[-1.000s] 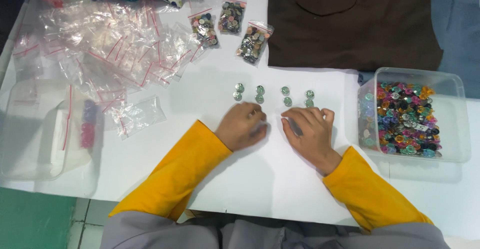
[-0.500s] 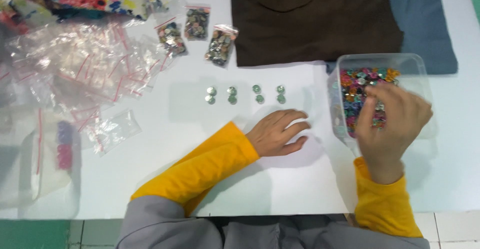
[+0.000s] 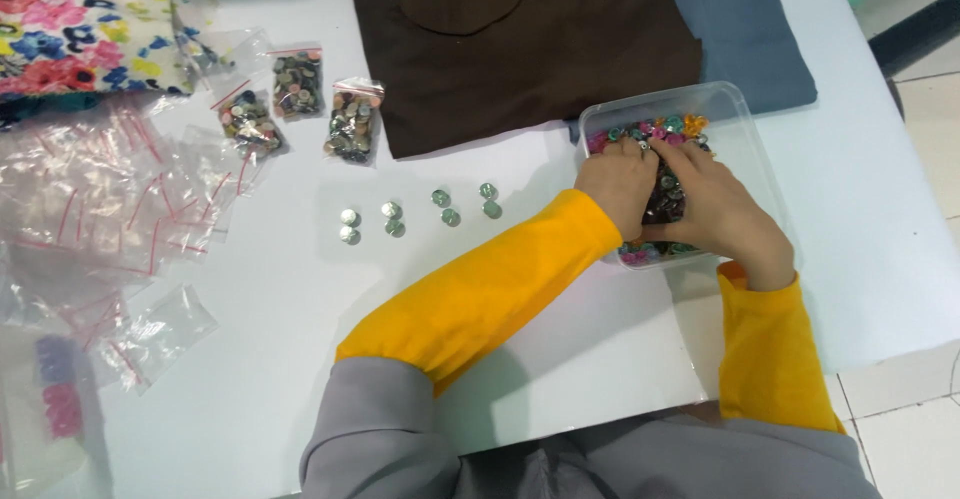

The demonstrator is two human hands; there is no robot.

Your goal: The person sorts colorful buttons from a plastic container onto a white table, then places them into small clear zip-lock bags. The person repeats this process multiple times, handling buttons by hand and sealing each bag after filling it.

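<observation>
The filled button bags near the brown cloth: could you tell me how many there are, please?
3: one filled bag nearest the floral fabric, one lower left, one beside the brown cloth. None seems hidden.

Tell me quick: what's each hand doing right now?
Left hand: curled into the buttons in the clear tub; grip unclear.
Right hand: also in the buttons; grip unclear.

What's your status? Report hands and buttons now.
Left hand and right hand both in clear tub, digging through coloured buttons. Grip unclear. Nothing obstructing.

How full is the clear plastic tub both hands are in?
Fairly full: colourful buttons cover the clear plastic tub from wall to wall, and the left hand and right hand dig into them.
</observation>
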